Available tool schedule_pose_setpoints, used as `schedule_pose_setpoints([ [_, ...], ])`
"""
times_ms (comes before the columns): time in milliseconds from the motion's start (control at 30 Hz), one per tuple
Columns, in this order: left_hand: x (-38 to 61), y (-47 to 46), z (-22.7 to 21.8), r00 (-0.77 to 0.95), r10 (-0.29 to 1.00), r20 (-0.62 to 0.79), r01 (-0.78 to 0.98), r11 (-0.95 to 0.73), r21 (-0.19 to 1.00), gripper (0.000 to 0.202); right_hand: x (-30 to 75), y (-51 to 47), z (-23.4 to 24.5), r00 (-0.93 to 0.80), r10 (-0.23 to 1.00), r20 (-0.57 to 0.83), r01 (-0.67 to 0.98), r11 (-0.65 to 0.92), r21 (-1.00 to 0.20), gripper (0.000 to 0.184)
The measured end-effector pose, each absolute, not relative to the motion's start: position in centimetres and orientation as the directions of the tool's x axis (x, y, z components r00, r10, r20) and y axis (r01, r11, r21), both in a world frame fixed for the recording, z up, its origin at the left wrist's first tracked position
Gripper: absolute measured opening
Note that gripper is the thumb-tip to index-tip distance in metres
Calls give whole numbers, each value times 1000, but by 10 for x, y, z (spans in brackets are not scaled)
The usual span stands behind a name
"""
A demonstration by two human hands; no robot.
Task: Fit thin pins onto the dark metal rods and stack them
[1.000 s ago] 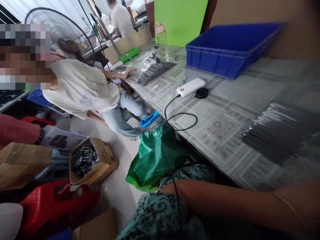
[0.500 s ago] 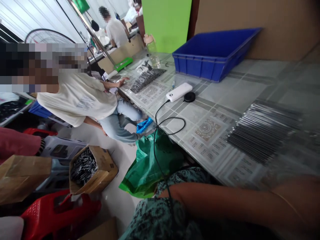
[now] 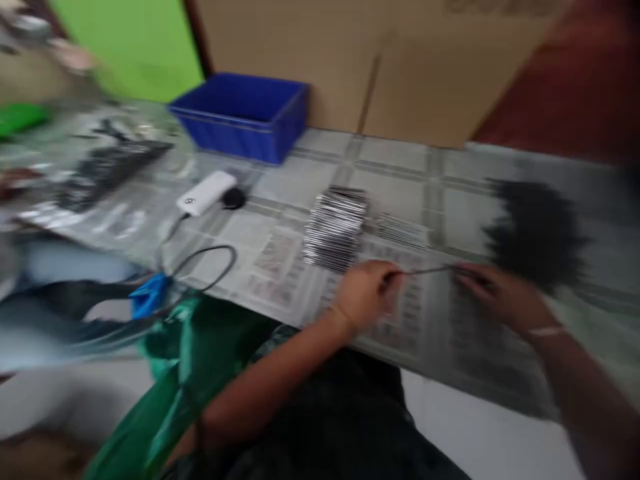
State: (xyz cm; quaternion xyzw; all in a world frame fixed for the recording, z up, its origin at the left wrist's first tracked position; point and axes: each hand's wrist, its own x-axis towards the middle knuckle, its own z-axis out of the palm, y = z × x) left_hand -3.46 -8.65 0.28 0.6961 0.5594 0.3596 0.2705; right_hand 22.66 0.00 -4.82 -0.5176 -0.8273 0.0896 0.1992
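Note:
The picture is smeared by motion. My left hand and my right hand are over the table, each pinching one end of a thin dark metal rod that runs between them. Just behind my left hand lies a neat row of thin metal rods. Behind my right hand is a loose dark heap of rods.
A blue plastic bin stands at the back left against a brown board. A white power bank with a black cable and a small black disc lie left of the rods. A green plastic bag hangs below the table edge.
The view has swung right, away from the seated co-worker and the floor boxes. Both my hands have come into sight over the table, holding a rod between them.

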Motion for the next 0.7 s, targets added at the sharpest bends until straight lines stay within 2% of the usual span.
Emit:
schedule_pose_setpoints([
  [67, -39, -89, -7, 82, 966, 247, 557, -250, 792, 16, 258, -6, -28, -436, 887, 148, 859, 460, -227, 27],
  [133, -42, -96, -13, 95, 958, 271, 595, -273, 756, 15, 255, -15, -13, -406, 884, 231, 884, 444, -147, 34],
  [200, -44, -106, -15, 124, 953, 276, 657, -287, 697, 15, 228, -30, -2, -376, 846, 379, 864, 467, -186, 37],
  [267, -45, -117, -16, 132, 952, 276, 706, -285, 648, 17, 195, -51, 5, -437, 798, 416, 777, 568, -271, 40],
  [333, -46, -123, -17, 117, 950, 291, 727, -282, 626, 18, 165, -72, 7, -553, 758, 346, 698, 648, -306, 40],
  [467, -52, -128, -23, 103, 939, 329, 708, -302, 638, 19, 129, -91, -7, -699, 704, 127, 664, 704, -252, 34],
  [533, -57, -126, -24, 105, 928, 357, 683, -328, 653, 18, 123, -85, -11, -723, 688, 61, 659, 714, -236, 33],
  [633, -72, -124, -19, 73, 903, 423, 676, -357, 645, 26, 125, -55, 0, -676, 729, 111, 687, 677, -263, 29],
  [700, -87, -125, -13, 17, 880, 474, 715, -343, 610, 38, 126, -16, 16, -588, 784, 200, 704, 617, -352, 27],
])
